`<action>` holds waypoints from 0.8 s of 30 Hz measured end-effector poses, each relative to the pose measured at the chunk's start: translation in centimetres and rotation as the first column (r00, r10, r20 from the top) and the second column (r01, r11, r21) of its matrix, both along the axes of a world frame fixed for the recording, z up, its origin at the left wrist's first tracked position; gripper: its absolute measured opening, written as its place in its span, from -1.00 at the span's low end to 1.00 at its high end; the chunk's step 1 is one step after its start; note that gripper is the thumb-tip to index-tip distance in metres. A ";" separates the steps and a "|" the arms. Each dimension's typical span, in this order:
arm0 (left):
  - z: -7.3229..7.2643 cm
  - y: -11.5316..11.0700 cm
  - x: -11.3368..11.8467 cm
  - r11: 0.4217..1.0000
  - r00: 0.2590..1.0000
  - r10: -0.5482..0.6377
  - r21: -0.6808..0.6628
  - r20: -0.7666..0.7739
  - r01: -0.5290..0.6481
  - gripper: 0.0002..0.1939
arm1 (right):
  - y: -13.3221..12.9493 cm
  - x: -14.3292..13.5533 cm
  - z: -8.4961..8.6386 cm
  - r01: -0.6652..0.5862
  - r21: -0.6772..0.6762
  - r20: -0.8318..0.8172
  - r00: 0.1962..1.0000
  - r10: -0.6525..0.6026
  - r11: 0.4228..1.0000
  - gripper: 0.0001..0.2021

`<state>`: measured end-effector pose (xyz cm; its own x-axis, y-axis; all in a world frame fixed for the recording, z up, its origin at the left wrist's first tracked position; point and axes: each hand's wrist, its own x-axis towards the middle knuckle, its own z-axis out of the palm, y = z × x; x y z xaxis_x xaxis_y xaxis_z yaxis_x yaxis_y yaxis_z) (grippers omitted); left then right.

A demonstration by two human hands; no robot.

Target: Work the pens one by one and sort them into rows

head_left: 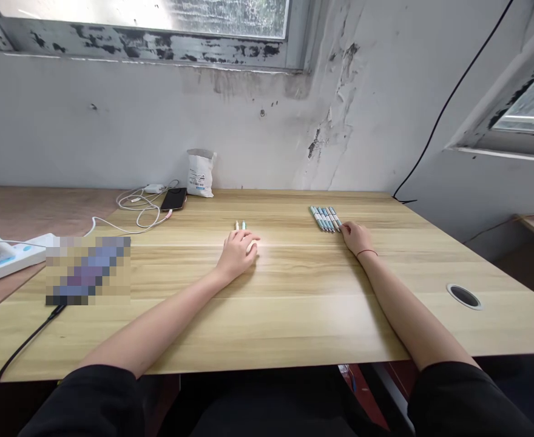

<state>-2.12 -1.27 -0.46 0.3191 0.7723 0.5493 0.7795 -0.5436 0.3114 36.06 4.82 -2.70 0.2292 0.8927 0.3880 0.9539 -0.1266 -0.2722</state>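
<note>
My left hand (239, 250) rests palm down near the middle of the table, its fingers bent and apart. Two pens, one whitish (236, 225) and one light teal (244, 225), poke out past its knuckles; their lower parts are hidden under the hand. A pale spot shows between thumb and fingers, but I cannot make out what it is. Further right, several blue and white pens (325, 219) lie side by side in a slanted row. My right hand (357, 238) is at the row's right end, its fingertips closed at the lower end of the rightmost pen.
A white packet (200, 173) stands against the wall beside a dark phone (174, 199) and a white cable (145, 220). At left are a power strip (16, 258) and a blurred-out device (87, 270). A round cable hole (464, 296) is set in the wooden table (294, 321) at right.
</note>
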 end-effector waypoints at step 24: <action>0.8 0.6 -0.7 0.999 0.968 0.032 -0.023 -0.247 -0.039 -0.79 | -4.8 -10.5 2.1 -0.646 0.064 0.201 0.755 0.625 0.760 -0.73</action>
<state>-2.80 -0.62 0.33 0.4144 0.7993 0.4353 0.8527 -0.5082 0.1214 25.60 0.04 -0.64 -0.4479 0.7528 0.4823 0.8323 0.5481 -0.0825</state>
